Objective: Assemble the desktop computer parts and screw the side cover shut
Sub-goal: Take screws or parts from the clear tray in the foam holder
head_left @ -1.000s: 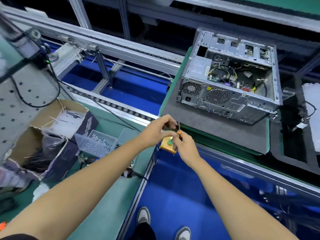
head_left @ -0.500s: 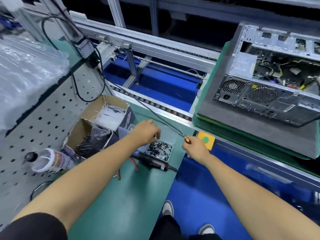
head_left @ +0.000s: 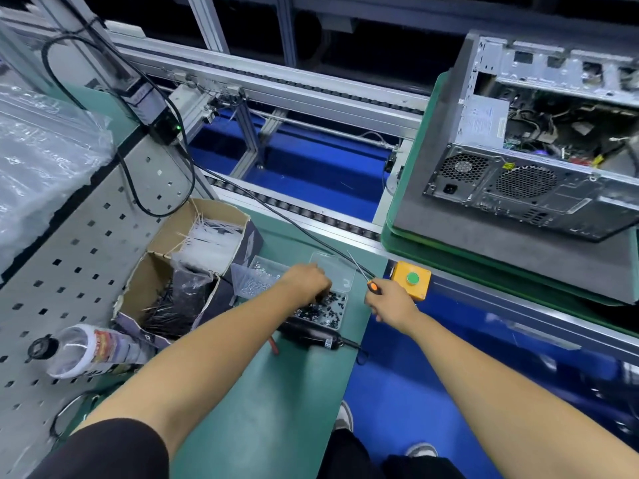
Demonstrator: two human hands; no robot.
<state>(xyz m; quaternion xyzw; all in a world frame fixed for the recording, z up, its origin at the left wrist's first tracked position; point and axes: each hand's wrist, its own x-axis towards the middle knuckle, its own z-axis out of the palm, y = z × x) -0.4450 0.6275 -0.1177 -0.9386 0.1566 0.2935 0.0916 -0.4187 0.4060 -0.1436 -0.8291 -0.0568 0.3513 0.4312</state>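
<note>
Left hand (head_left: 306,283): fingers curled down into screw tray (head_left: 325,311), grasp hidden. Right hand (head_left: 390,302): grips screwdriver (head_left: 371,286), just right of tray. Open case (head_left: 539,174): well right of tray.

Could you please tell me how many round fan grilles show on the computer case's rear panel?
2: a small fan grille at the panel's left and a larger fan grille right of it; more may lie outside the frame.

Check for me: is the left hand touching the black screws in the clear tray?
Touching. In the head view the left hand reaches down into the clear tray, fingertips buried among the black screws, no gap showing.
</note>
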